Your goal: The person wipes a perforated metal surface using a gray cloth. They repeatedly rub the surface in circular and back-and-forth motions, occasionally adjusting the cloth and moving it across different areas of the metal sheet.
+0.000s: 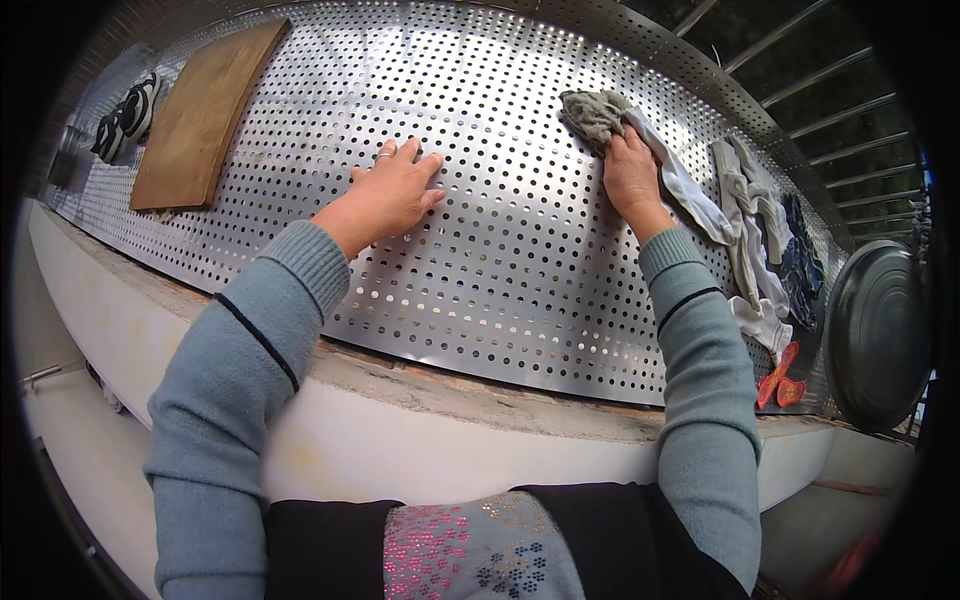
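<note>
My right hand [634, 169] grips a crumpled grey-brown cloth [592, 118] near the far side of a perforated metal sheet [465, 247]. Just right of that hand lies a long white sock [694, 195], stretched out at a slant. My left hand [396, 184] is over the middle of the sheet, fingers spread and holding nothing; a ring is on one finger. Whether its fingertips touch the metal I cannot tell.
A wooden board [214, 112] and a pair of dark sneakers [127, 116] lie left. On the right are several light socks [750, 210], dark blue patterned cloth [801, 259], red insoles [780, 382] and a large round metal lid [877, 334]. Metal bars [817, 105] stand beyond; a rough ledge [480, 401] runs in front.
</note>
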Action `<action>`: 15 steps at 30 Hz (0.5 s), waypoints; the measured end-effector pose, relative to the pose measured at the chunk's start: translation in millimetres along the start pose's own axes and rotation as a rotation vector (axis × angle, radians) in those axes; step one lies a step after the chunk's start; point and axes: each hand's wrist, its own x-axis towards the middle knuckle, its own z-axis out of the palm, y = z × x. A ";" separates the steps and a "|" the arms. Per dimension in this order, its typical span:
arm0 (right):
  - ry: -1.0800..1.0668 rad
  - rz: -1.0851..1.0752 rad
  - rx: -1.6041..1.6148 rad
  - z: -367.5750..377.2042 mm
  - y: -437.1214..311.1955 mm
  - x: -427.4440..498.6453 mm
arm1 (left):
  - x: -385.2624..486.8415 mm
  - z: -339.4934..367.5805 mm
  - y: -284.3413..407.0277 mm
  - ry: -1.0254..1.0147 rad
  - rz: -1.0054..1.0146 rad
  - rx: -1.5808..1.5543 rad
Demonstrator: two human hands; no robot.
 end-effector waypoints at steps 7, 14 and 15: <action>0.048 -0.232 0.518 8.3 -99.2 26.4 | 2.2 5.9 -3.2 0.026 -0.013 0.027; -0.099 -0.685 0.160 -0.9 -186.4 51.4 | 2.9 5.3 -5.0 0.037 0.018 0.035; -0.065 -0.593 0.188 5.3 -171.7 60.8 | 1.7 4.7 -7.1 0.026 0.025 0.023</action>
